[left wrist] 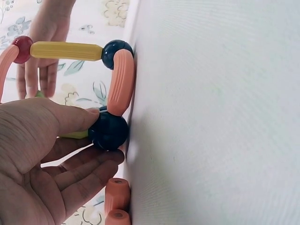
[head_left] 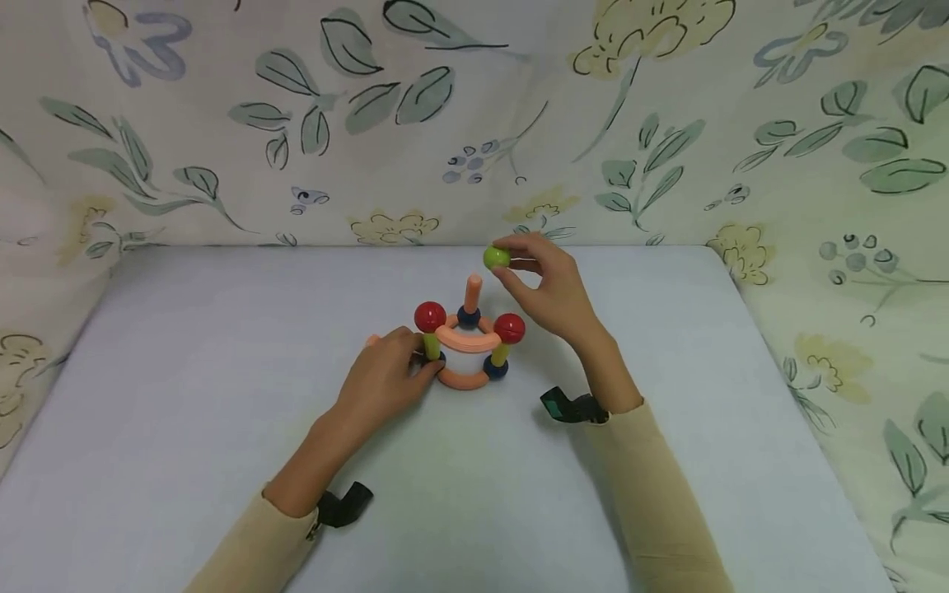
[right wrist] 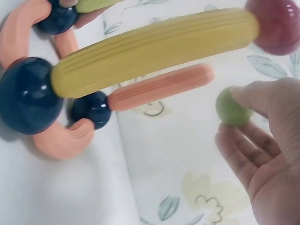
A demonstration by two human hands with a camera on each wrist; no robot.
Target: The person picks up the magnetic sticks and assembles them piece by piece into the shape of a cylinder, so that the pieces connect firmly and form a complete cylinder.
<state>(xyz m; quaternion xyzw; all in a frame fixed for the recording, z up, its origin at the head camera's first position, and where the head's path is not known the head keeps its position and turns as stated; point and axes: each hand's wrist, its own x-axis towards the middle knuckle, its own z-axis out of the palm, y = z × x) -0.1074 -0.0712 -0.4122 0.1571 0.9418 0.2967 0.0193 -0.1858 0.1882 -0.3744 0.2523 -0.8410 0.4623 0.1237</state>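
Observation:
My right hand (head_left: 549, 288) pinches a small green ball (head_left: 496, 258) between thumb and fingers, above and beside the free tip of an upright orange stick (head_left: 473, 292). That stick rises from a dark blue ball (head_left: 469, 317) at the back of a stick-and-ball frame. Two yellowish sticks (right wrist: 154, 51) carry red balls (head_left: 430, 316), joined by a curved orange bar (head_left: 467, 339). Curved orange pieces (left wrist: 122, 84) link the blue balls at the base. My left hand (head_left: 381, 379) grips the left blue ball (left wrist: 108, 131), partly covering its stick.
Loose orange pieces (left wrist: 117, 194) lie beside my left hand, mostly hidden behind it in the head view. The frame stands on a white tabletop (head_left: 185, 412). Floral cloth (head_left: 474, 123) hangs behind the table's back edge.

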